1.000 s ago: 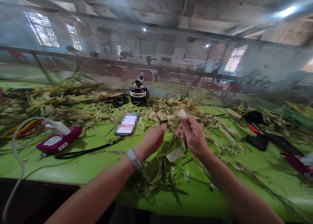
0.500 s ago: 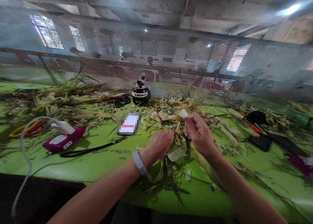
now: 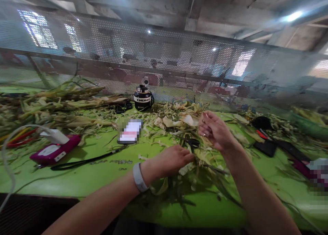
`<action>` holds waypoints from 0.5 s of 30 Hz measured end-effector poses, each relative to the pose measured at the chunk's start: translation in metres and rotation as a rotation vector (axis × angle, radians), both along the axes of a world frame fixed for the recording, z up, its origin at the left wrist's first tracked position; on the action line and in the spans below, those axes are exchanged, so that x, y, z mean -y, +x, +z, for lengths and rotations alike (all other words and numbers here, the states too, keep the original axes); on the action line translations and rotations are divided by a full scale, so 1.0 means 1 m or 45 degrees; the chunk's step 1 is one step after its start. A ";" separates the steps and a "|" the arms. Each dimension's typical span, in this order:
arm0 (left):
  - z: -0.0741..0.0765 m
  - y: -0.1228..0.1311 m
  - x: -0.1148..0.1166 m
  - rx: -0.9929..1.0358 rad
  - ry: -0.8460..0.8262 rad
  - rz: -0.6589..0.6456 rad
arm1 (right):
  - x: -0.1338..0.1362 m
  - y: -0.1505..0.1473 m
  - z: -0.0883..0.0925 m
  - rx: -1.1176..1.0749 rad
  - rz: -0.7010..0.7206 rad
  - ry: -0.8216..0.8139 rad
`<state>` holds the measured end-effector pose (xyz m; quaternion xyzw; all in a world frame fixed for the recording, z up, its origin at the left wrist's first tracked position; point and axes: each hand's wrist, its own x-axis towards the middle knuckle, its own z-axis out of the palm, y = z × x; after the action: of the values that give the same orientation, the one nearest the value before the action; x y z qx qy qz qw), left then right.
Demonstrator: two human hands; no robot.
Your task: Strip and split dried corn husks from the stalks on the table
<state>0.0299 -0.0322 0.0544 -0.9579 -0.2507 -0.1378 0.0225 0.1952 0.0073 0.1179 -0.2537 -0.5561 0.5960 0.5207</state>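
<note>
My left hand (image 3: 175, 160), with a pale band (image 3: 139, 177) on the wrist, is closed low over the green table, fingers curled and pointing right. Corn husk strips (image 3: 196, 175) lie under and beside its fingertips; whatever it grips is hidden. Higher and to the right, my right hand (image 3: 215, 130) is raised with its fingers curled into a pinch. I cannot make out anything between them. Between the two hands lie black-handled scissors (image 3: 191, 142). A pale, broad husk piece (image 3: 189, 119) rests in the pile just left of my right hand.
Behind the hands stands a black "ENERGY" bottle (image 3: 142, 99) before a perforated screen (image 3: 166, 54). To the left are a lit phone (image 3: 130, 132), a purple power strip (image 3: 56, 149) with a white plug, and heaped husks (image 3: 64, 103). A dark phone-like slab (image 3: 265, 147) lies right.
My right hand has moved right, away from the pale husk piece. My left hand has dropped lower and nearer me, and the scissors between them now show. The view has shifted slightly.
</note>
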 end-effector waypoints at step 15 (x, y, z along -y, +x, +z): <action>-0.014 -0.019 -0.039 1.047 -0.298 0.654 | -0.001 -0.032 -0.041 -0.403 0.175 -0.658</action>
<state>0.0104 0.0070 0.0399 -0.7277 -0.4806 -0.4651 -0.1525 0.1633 0.0084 0.0768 -0.2436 -0.3141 0.7835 0.4776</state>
